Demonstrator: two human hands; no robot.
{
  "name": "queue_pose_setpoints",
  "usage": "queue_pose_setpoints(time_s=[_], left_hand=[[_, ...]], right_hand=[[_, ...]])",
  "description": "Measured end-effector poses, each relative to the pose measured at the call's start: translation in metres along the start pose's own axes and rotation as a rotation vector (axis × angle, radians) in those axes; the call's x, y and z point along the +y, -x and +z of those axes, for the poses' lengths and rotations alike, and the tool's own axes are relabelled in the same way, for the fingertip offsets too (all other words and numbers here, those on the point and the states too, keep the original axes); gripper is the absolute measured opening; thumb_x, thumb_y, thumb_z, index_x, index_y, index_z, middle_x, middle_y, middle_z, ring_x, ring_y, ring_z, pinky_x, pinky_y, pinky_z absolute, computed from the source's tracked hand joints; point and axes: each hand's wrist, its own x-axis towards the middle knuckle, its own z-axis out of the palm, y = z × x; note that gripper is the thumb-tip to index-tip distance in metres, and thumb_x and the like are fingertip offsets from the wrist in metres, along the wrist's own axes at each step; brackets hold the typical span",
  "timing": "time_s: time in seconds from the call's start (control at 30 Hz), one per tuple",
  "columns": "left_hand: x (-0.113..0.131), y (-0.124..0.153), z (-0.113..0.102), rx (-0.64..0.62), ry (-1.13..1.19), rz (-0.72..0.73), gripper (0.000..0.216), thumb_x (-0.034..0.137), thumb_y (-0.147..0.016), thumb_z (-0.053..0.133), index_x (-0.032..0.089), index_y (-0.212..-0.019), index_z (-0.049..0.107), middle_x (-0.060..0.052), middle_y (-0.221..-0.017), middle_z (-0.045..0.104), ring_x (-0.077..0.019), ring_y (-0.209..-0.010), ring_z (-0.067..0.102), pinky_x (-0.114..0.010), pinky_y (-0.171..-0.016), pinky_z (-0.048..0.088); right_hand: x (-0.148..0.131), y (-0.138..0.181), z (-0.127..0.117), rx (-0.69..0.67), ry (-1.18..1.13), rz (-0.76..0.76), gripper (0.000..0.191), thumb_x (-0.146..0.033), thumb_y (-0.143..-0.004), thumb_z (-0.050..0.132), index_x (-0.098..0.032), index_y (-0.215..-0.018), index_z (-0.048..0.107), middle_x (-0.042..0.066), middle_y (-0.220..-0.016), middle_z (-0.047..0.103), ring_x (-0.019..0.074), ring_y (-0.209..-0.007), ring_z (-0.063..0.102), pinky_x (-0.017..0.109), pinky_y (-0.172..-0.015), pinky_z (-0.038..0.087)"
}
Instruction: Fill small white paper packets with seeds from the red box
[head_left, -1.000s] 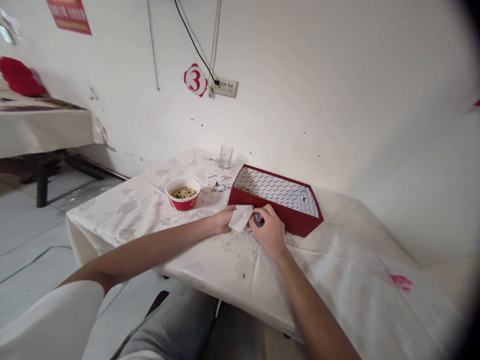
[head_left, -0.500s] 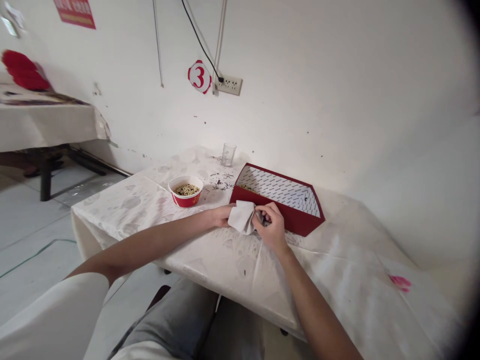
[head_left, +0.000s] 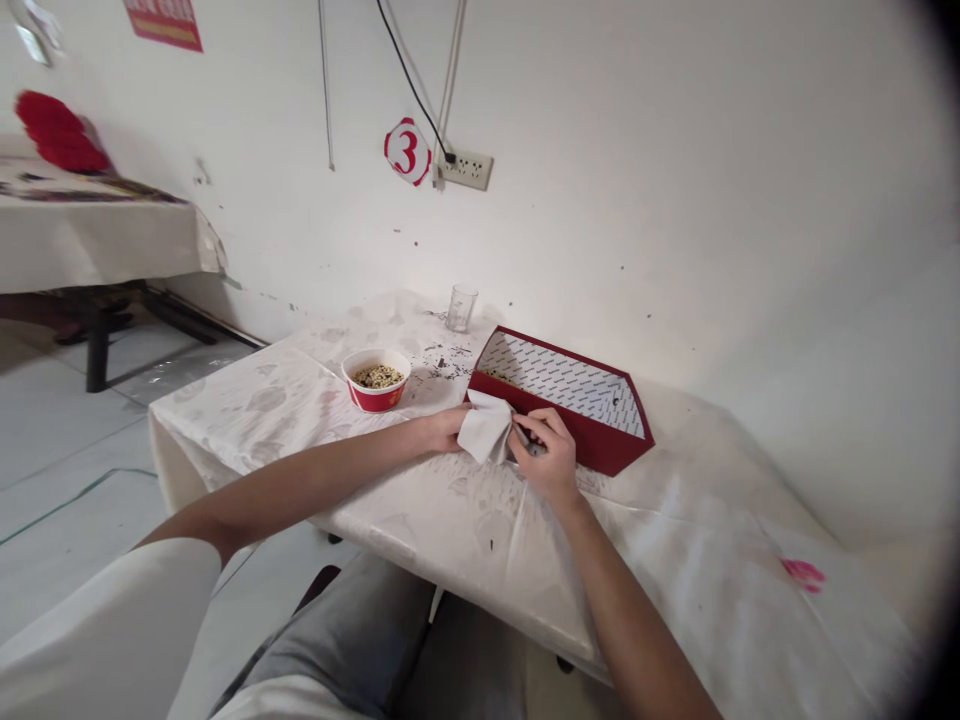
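A folded white cloth (head_left: 486,428), soft-looking and creased, is held up just in front of the dark red box (head_left: 592,440). My left hand (head_left: 448,430) grips its left side, with most of the fingers hidden behind it. At the cloth's right edge, my right hand (head_left: 549,452) is closed with the fingertips pinched together. A small grey, metal-looking tool (head_left: 534,448) shows between the right fingers; its kind is hidden. The open box has a white printed lining and small grains at its left end.
Left of the hands stands a red-and-white bowl (head_left: 377,385) of small yellowish and dark pieces. Dark bits (head_left: 442,365) lie scattered near a clear glass (head_left: 461,308). The covered table (head_left: 420,520) meets a wall with a power strip (head_left: 468,170). Another table (head_left: 97,235) stands left.
The view has shifted slightly. The cloth's upper left corner now stands higher and more spread, and more of the grey tool shows in my right hand. Both hands keep their hold.
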Motion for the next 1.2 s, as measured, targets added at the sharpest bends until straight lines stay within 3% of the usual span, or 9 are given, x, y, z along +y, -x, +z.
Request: queue_pose_setpoints(time_s=[0.23, 0.4, 0.67, 0.77, 0.9, 1.07, 1.2], left_hand=[[-0.001, -0.001, 0.001, -0.075, -0.018, 0.038, 0.031, 0.012, -0.072, 0.086, 0.013, -0.101, 0.075, -0.011, -0.092, 0.080, -0.0221, -0.084, 0.075, -0.032, -0.087, 0.055], [-0.004, -0.008, -0.007, -0.020, -0.013, 0.025, 0.031, 0.015, -0.071, 0.086, 0.014, -0.101, 0.075, -0.012, -0.093, 0.080, -0.0231, -0.084, 0.075, -0.033, -0.086, 0.055], [-0.004, -0.009, -0.018, 0.000, -0.024, 0.017, 0.019, 0.018, -0.074, 0.082, 0.010, -0.089, 0.075, -0.013, -0.083, 0.078, -0.0245, -0.075, 0.073, -0.037, -0.081, 0.057], [-0.003, -0.006, -0.016, -0.033, -0.048, 0.068, 0.031, 0.021, -0.068, 0.088, 0.009, -0.093, 0.076, -0.015, -0.088, 0.079, -0.0244, -0.075, 0.074, -0.036, -0.078, 0.057], [-0.004, -0.005, -0.013, -0.034, -0.111, 0.201, 0.038, 0.026, -0.061, 0.094, 0.010, -0.091, 0.077, -0.012, -0.087, 0.077, -0.0209, -0.075, 0.072, -0.031, -0.078, 0.055], [0.006, -0.005, -0.014, -0.071, -0.106, 0.118, 0.017, 0.026, -0.073, 0.083, 0.014, -0.083, 0.075, -0.008, -0.078, 0.074, -0.0180, -0.070, 0.068, -0.028, -0.071, 0.053], [0.027, 0.009, -0.018, -0.163, -0.144, 0.023, 0.016, 0.024, -0.087, 0.067, 0.013, -0.086, 0.078, -0.010, -0.084, 0.076, -0.0234, -0.083, 0.072, -0.031, -0.077, 0.055]], right_hand=[[0.006, 0.000, -0.002, -0.044, 0.131, -0.020, 0.018, -0.030, -0.097, 0.062, -0.024, -0.103, 0.079, 0.007, -0.097, 0.067, 0.0209, -0.091, 0.065, 0.037, -0.085, 0.057], [0.008, 0.001, 0.002, -0.042, 0.255, -0.127, 0.018, -0.027, -0.097, 0.063, -0.023, -0.106, 0.080, 0.008, -0.097, 0.069, 0.0218, -0.092, 0.065, 0.039, -0.088, 0.055], [0.001, 0.008, 0.011, 0.042, 0.139, -0.086, 0.016, -0.027, -0.096, 0.065, -0.023, -0.106, 0.078, 0.007, -0.093, 0.066, 0.0218, -0.089, 0.064, 0.039, -0.084, 0.056], [0.001, 0.007, 0.011, 0.022, 0.190, -0.087, 0.016, -0.027, -0.097, 0.064, -0.023, -0.105, 0.077, 0.006, -0.091, 0.065, 0.0221, -0.087, 0.063, 0.039, -0.081, 0.055], [0.005, -0.003, 0.010, -0.056, 0.382, -0.206, 0.015, -0.024, -0.097, 0.061, -0.023, -0.098, 0.076, 0.006, -0.086, 0.066, 0.0215, -0.084, 0.061, 0.038, -0.081, 0.052], [0.001, -0.018, 0.009, -0.111, 0.533, -0.331, 0.014, -0.021, -0.095, 0.061, -0.024, -0.095, 0.075, 0.006, -0.086, 0.067, 0.0220, -0.084, 0.061, 0.036, -0.078, 0.048], [-0.023, -0.037, 0.012, 0.004, 0.411, -0.280, 0.013, -0.026, -0.096, 0.062, -0.024, -0.098, 0.075, 0.007, -0.090, 0.066, 0.0230, -0.087, 0.062, 0.038, -0.083, 0.050]])
